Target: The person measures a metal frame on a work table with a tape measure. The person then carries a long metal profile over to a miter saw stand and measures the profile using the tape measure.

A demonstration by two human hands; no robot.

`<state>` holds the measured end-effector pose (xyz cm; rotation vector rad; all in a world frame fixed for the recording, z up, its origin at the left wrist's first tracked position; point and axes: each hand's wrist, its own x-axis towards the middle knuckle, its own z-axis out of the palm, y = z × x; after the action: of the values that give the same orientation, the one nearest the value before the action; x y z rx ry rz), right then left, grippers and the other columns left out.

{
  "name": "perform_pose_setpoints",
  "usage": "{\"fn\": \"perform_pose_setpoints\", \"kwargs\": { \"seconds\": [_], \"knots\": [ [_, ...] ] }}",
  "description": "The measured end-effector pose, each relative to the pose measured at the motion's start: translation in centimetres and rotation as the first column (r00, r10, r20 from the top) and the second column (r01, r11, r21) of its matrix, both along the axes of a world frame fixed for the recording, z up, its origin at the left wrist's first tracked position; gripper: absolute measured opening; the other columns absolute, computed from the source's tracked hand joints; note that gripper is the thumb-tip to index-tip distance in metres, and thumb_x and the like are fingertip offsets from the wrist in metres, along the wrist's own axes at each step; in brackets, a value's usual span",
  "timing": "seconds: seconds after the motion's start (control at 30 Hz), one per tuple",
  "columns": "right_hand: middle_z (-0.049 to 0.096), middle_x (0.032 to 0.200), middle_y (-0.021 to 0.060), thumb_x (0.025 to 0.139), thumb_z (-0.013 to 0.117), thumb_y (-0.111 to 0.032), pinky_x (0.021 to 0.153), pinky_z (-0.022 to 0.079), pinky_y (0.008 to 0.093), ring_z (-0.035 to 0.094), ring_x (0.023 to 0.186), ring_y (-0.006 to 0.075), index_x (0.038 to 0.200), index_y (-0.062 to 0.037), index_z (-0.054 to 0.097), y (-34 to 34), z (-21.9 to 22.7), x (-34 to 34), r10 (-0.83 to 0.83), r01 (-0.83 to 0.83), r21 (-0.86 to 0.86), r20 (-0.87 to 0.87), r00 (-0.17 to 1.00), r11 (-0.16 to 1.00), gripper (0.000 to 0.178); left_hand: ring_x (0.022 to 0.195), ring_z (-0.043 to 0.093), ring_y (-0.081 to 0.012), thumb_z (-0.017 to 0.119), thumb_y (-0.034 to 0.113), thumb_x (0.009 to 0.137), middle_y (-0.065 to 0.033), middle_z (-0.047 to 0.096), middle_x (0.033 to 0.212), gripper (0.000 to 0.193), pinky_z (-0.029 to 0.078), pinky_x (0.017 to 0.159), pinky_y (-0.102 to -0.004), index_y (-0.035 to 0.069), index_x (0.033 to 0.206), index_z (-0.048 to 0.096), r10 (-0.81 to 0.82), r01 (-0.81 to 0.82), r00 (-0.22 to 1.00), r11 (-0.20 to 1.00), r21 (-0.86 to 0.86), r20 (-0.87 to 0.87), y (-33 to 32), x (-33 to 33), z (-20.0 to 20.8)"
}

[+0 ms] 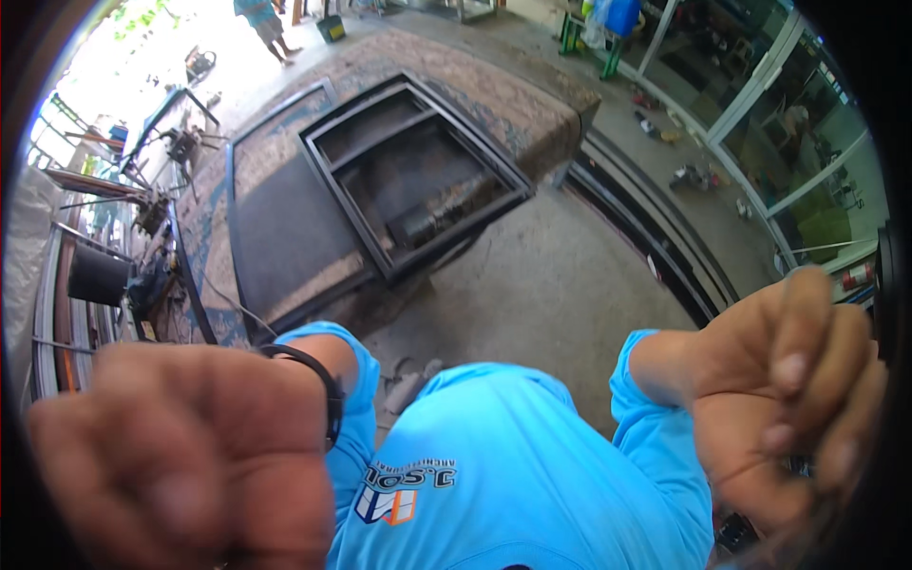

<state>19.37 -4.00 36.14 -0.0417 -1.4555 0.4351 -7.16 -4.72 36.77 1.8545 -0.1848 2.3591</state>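
Note:
Close to the camera at lower left is my left hand (pixel 190 446), blurred, its fingers curled in. Whether anything is inside them is hidden. A dark band (pixel 328 385) circles that wrist. At the right my right hand (pixel 784 389) is raised with fingers bent loosely and apart, and I see nothing in it. Neither hand touches the work in front. Beyond them a dark rectangular metal frame (pixel 353 204) with one crossbar lies tilted on a worn, patterned table (pixel 532 90). A larger frame with a dark panel (pixel 294 228) lies to its left.
Long dark metal bars (pixel 646 237) lie along the right side. Glass doors (pixel 731 104) stand at far right, with footwear (pixel 655 128) on the floor before them. A black bucket (pixel 100 275) and stacked metal profiles stand at left. Another person (pixel 266 28) stands at the back.

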Motion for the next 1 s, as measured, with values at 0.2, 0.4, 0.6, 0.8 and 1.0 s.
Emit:
{"fn": "perform_pose_setpoints", "kwargs": {
  "seconds": [0.2,0.4,0.6,0.8,1.0],
  "knots": [
    [0.054,0.085,-0.0057,0.093,0.066,-0.037,0.073,0.043,0.0275,0.050,0.072,0.0086,0.104,-0.0183,0.062,2.9,-1.8,3.9,-0.042,0.041,0.039,0.017,0.999,0.998,0.022,0.095,0.056,-0.0140,0.065,0.033,0.096,0.0026,0.065,0.109,0.021,0.046,0.081,-0.0331,0.024,0.115,0.069,0.129,-0.129,0.991,0.990,0.051,-0.015,0.7,1.3,-0.7],
    [0.055,0.087,-0.0011,0.096,0.060,-0.038,0.071,0.045,0.0304,0.053,0.074,0.0134,0.108,-0.0151,0.058,6.7,-3.7,6.0,-0.091,0.092,0.057,-0.008,0.996,0.994,0.025,0.093,0.058,-0.0170,0.063,0.030,0.096,-0.0015,0.067,0.106,0.020,0.047,0.081,-0.0351,0.018,0.111,0.069,0.268,-0.265,0.963,0.959,0.099,-0.029,3.8,4.3,-1.6],
    [0.056,0.090,0.0034,0.100,0.055,-0.038,0.069,0.047,0.0333,0.056,0.076,0.0182,0.111,-0.0120,0.055,13.5,-8.3,7.1,-0.342,0.379,0.124,-0.244,0.907,0.917,0.028,0.091,0.060,-0.0199,0.060,0.028,0.096,-0.0055,0.069,0.103,0.021,0.047,0.081,-0.0370,0.012,0.107,0.068,0.615,-0.608,0.788,0.787,0.110,-0.042,9.9,2.2,-4.8],
    [0.068,0.096,0.0044,0.095,0.067,-0.010,0.074,0.049,0.0248,0.060,0.083,0.0082,0.112,-0.0035,0.066,29.0,-24.8,3.3,-0.150,0.461,-0.657,0.473,0.868,0.597,0.018,0.097,0.064,-0.0219,0.073,0.010,0.088,-0.0131,0.065,0.112,0.034,0.052,0.086,-0.0338,0.000,0.120,0.065,0.407,-0.715,0.664,0.104,-0.691,-0.627,26.2,-7.6,-25.3],
    [0.068,0.101,0.0085,0.087,0.076,-0.017,0.076,0.053,0.0304,0.062,0.081,0.0158,0.117,0.0001,0.064,40.9,-41.4,-1.2,0.102,0.628,-0.677,0.707,0.700,0.383,0.036,0.124,0.048,-0.0421,0.081,0.027,0.078,-0.0217,0.052,0.129,0.066,0.041,0.106,-0.0480,-0.001,0.131,0.053,0.230,-0.734,0.400,-0.500,-0.460,-0.887,32.6,-15.1,-44.3]
  ]
}}
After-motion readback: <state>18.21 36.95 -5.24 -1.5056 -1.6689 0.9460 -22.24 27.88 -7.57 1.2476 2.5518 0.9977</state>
